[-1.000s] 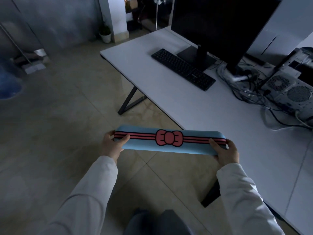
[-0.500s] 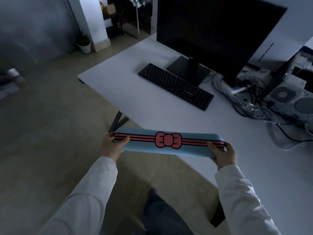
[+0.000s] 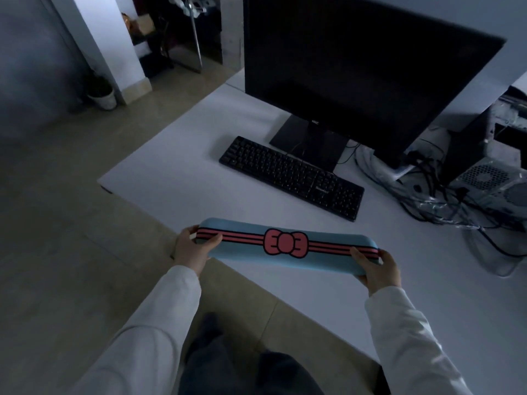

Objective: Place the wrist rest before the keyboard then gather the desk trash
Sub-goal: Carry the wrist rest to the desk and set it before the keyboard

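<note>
The wrist rest [image 3: 288, 244] is held in the air above the near edge of the desk [image 3: 176, 178], apart from the keyboard [image 3: 291, 176] beyond it. Left hand [image 3: 189, 250] and right hand [image 3: 377, 270] each grip one end, fingers curled closed around it

Both arms out, L hand [image 3: 190, 250] & R hand [image 3: 377, 269] clamped (thumbs up top).

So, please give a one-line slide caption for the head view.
Both hands, left and right, hold a blue wrist rest above the desk, near the keyboard.
</note>
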{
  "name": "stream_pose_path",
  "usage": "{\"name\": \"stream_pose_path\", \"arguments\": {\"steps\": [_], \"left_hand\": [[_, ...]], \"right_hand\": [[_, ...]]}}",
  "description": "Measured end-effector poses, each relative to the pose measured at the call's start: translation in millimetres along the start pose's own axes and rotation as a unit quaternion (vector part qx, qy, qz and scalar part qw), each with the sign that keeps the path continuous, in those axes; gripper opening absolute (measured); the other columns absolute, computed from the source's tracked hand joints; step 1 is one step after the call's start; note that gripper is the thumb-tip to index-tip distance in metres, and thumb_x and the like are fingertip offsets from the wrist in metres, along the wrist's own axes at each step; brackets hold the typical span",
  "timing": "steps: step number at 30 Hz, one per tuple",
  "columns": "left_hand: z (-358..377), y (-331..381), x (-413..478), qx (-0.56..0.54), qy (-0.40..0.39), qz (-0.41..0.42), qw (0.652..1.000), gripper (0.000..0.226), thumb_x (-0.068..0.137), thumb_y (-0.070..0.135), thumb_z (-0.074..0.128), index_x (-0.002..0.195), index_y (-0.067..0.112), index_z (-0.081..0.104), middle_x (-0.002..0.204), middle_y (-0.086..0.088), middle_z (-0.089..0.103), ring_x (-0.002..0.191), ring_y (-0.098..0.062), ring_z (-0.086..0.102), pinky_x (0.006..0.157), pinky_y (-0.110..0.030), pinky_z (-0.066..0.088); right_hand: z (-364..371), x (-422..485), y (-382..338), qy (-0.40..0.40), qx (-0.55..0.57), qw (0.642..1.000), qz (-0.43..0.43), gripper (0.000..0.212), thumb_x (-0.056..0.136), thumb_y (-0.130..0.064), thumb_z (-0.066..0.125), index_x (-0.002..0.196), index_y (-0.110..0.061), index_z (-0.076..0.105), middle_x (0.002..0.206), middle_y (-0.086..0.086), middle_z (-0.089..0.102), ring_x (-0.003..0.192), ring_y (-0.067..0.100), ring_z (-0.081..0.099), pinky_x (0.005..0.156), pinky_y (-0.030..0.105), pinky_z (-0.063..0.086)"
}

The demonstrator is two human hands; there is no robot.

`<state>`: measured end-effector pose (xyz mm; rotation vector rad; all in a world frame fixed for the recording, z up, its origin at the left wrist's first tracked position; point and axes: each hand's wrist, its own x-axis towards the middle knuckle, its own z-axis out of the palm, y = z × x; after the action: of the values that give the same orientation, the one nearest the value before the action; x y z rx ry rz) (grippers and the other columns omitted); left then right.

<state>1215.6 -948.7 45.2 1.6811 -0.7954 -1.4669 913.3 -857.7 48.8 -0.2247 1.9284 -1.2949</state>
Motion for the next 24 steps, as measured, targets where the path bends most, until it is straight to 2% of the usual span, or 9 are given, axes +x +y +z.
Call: {"name": "stream_pose_path", "arguments": {"steps": [5,8,10,12,15,17,21,22,24], "left_hand": [[2,33,71,0.106,-0.088,0.023,0.99,0.057,0.075,0.013,0.071,0.125,0.004,0.044,0.113,-0.011,0.052,0.1,-0.027,0.054,0.088,-0.041,0.049],[0,47,100,0.163,-0.107,0.041,0.98,0.058,0.074,0.015,0.072,0.124,0.004,0.044,0.121,-0.016,0.053,0.11,-0.033,0.055,0.096,-0.048,0.047],[-1,54,121,0.198,-0.127,0.044,0.971,0.06,0.072,0.016,0.073,0.124,0.005,0.045,0.126,-0.018,0.054,0.114,-0.036,0.054,0.098,-0.051,0.045],[2,56,137,0.231,-0.143,0.045,0.961,0.06,0.072,0.016,0.073,0.124,0.004,0.045,0.128,-0.019,0.053,0.116,-0.036,0.053,0.099,-0.047,0.044],[12,59,153,0.266,-0.17,0.054,0.947,0.059,0.074,0.015,0.072,0.124,0.004,0.044,0.129,-0.018,0.053,0.116,-0.034,0.052,0.095,-0.039,0.041],[21,58,159,0.296,-0.188,0.057,0.935,0.058,0.074,0.015,0.071,0.124,0.004,0.043,0.129,-0.017,0.052,0.116,-0.033,0.052,0.09,-0.035,0.039],[39,55,166,0.336,-0.212,0.063,0.916,0.057,0.073,0.014,0.072,0.121,0.003,0.044,0.127,-0.018,0.053,0.114,-0.035,0.053,0.093,-0.039,0.043],[43,54,167,0.343,-0.218,0.064,0.912,0.057,0.072,0.013,0.073,0.121,0.003,0.045,0.127,-0.018,0.053,0.114,-0.035,0.053,0.094,-0.04,0.043],[49,52,169,0.359,-0.225,0.073,0.903,0.056,0.072,0.012,0.073,0.12,0.002,0.045,0.127,-0.018,0.053,0.115,-0.034,0.053,0.09,-0.034,0.041]], "right_hand": [[37,-7,3,0.096,0.025,0.994,0.044,0.053,0.075,-0.01,0.07,0.123,0.0,0.049,0.11,0.012,0.048,0.098,0.027,0.05,0.068,0.034,0.054],[54,-19,11,0.138,0.01,0.988,0.065,0.053,0.074,-0.014,0.071,0.121,0.001,0.051,0.106,0.012,0.05,0.095,0.026,0.051,0.059,0.03,0.054],[68,-23,19,0.164,0.011,0.982,0.088,0.049,0.075,-0.014,0.071,0.118,0.002,0.052,0.104,0.012,0.05,0.094,0.025,0.051,0.064,0.032,0.054],[79,-33,27,0.18,0.025,0.977,0.113,0.042,0.075,-0.014,0.071,0.112,0.001,0.055,0.101,0.012,0.052,0.092,0.024,0.05,0.056,0.024,0.056],[87,-44,39,0.209,0.05,0.964,0.153,0.043,0.076,-0.012,0.07,0.112,0.005,0.056,0.093,0.012,0.055,0.091,0.024,0.05,0.058,0.026,0.056],[89,-50,49,0.222,0.063,0.957,0.176,0.04,0.075,-0.012,0.071,0.109,0.004,0.058,0.08,0.009,0.056,0.09,0.024,0.051,0.046,0.023,0.054],[90,-59,69,0.251,0.044,0.945,0.206,0.027,0.073,-0.015,0.073,0.093,-0.004,0.061,0.07,0.008,0.053,0.083,0.026,0.052,0.043,0.022,0.052],[90,-60,73,0.256,0.038,0.942,0.213,0.026,0.072,-0.017,0.074,0.09,-0.004,0.061,0.066,0.007,0.052,0.081,0.027,0.052,0.049,0.026,0.054],[93,-60,78,0.269,0.043,0.935,0.227,0.024,0.071,-0.017,0.075,0.085,-0.004,0.061,0.063,0.005,0.051,0.081,0.028,0.053,0.071,0.041,0.057]]}}
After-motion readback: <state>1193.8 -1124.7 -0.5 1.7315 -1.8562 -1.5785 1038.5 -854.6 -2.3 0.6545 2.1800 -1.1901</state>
